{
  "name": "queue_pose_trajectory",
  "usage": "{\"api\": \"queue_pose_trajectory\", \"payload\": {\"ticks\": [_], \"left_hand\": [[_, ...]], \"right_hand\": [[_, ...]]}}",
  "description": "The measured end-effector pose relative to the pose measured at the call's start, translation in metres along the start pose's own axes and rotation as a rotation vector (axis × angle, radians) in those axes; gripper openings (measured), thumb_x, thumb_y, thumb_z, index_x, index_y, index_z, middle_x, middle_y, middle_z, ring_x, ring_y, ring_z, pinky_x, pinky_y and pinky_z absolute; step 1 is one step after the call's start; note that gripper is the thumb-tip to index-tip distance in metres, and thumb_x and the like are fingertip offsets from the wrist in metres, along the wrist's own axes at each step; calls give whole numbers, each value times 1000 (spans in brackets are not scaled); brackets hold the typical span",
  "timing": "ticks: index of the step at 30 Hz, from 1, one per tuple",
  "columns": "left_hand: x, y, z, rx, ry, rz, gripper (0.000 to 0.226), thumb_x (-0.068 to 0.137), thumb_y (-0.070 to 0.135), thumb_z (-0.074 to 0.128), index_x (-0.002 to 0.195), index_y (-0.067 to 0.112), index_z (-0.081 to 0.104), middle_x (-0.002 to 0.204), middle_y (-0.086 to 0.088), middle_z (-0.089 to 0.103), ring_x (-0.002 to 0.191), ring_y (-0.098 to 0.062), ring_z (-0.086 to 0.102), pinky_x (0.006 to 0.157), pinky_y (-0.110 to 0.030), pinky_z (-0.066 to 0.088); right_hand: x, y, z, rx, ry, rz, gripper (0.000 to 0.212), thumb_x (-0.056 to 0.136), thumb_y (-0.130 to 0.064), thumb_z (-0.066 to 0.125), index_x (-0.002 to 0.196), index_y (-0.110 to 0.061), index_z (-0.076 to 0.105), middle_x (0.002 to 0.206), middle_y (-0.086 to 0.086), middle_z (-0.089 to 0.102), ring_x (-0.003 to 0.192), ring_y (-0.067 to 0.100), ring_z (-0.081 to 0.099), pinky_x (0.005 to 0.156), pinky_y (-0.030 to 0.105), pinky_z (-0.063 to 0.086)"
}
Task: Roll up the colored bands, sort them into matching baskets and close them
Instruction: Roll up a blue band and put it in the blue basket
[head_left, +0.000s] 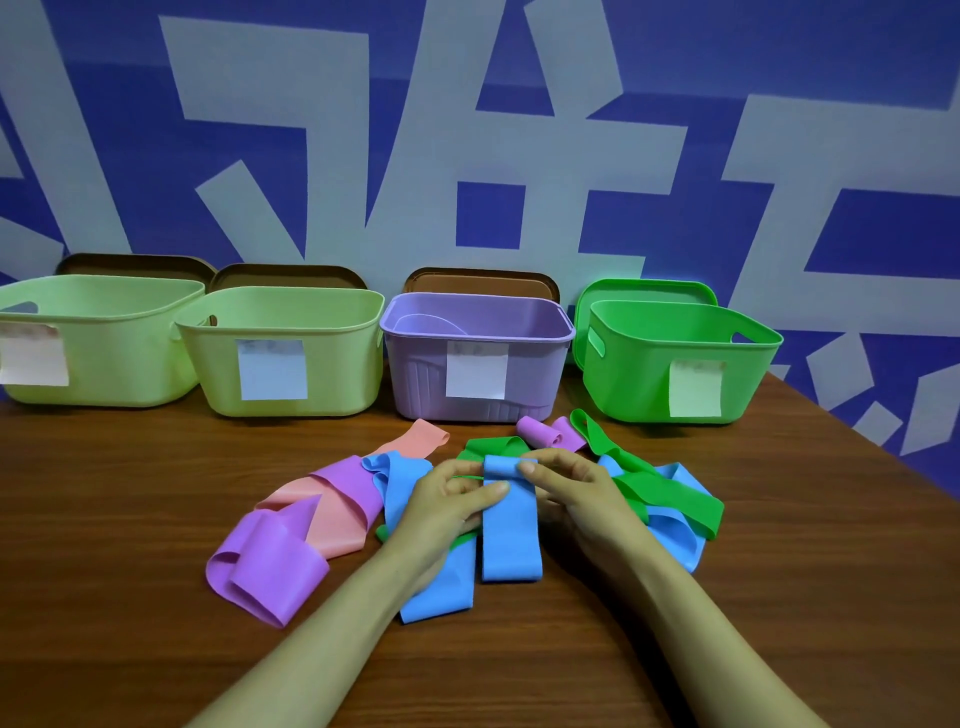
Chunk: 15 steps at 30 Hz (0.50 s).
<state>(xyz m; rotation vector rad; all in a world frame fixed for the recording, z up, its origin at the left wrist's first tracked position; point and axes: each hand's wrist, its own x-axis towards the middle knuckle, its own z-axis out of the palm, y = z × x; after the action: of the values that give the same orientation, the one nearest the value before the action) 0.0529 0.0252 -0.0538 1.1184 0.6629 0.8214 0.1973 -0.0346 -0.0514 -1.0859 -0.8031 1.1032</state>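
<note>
A blue band (511, 530) lies lengthwise on the table in front of me, its far end curled into a small roll. My left hand (447, 501) and my right hand (571, 488) pinch that roll from either side. Around it lie purple bands (270, 561), pink bands (332, 525), green bands (670, 493) and more blue bands (436, 592). A rolled purple band (543, 431) sits beyond my hands. Behind stand two pale green baskets (130, 358) (332, 364), a purple basket (415, 364) and a bright green basket (634, 374), all open.
Each basket has a paper note on its front. Brown lids (483, 283) lean on the wall behind the first three baskets, a green lid (644, 291) behind the last. The wooden table (779, 571) ends at the right, close to the blue and white wall.
</note>
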Motion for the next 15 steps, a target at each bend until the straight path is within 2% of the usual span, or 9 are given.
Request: {"api": "queue_pose_trajectory", "payload": {"ticks": [3, 6, 9, 12, 15], "left_hand": [[-1, 2, 0, 2, -11, 4, 27, 82, 0, 68, 108, 3, 59, 97, -12, 73, 93, -25, 71, 81, -32, 57], [-3, 4, 0, -3, -22, 9, 29, 81, 3, 70, 107, 4, 59, 101, -13, 72, 96, -27, 70, 86, -35, 55], [-2, 5, 2, -34, 15, 8, 20, 83, 14, 68, 100, 6, 61, 99, -15, 71, 96, -25, 69, 85, -34, 55], [-1, 4, 1, -30, 42, 26, 13, 84, 13, 68, 93, 8, 62, 93, -14, 70, 94, -24, 69, 85, -34, 55], [0, 3, 1, -4, 52, 56, 10, 82, 8, 68, 91, 8, 63, 85, -9, 69, 86, -19, 68, 74, -27, 55]], "right_hand": [[-2, -3, -1, -15, -5, -28, 20, 67, -14, 75, 86, -10, 69, 86, 18, 65, 78, 28, 60, 76, 36, 48], [-3, -3, 0, -46, 6, -60, 18, 72, -1, 73, 88, -9, 69, 90, 17, 67, 86, 32, 61, 86, 46, 47], [-3, -3, -3, -57, 16, -38, 23, 74, 10, 70, 87, -9, 71, 92, 16, 68, 87, 34, 63, 91, 49, 47], [-3, -2, -3, -80, -5, -29, 28, 73, 13, 70, 83, -13, 73, 94, 18, 69, 85, 33, 64, 91, 48, 48], [-2, -1, -2, -92, 2, -26, 30, 73, 14, 69, 82, -14, 73, 94, 17, 70, 82, 32, 64, 88, 45, 50]]}}
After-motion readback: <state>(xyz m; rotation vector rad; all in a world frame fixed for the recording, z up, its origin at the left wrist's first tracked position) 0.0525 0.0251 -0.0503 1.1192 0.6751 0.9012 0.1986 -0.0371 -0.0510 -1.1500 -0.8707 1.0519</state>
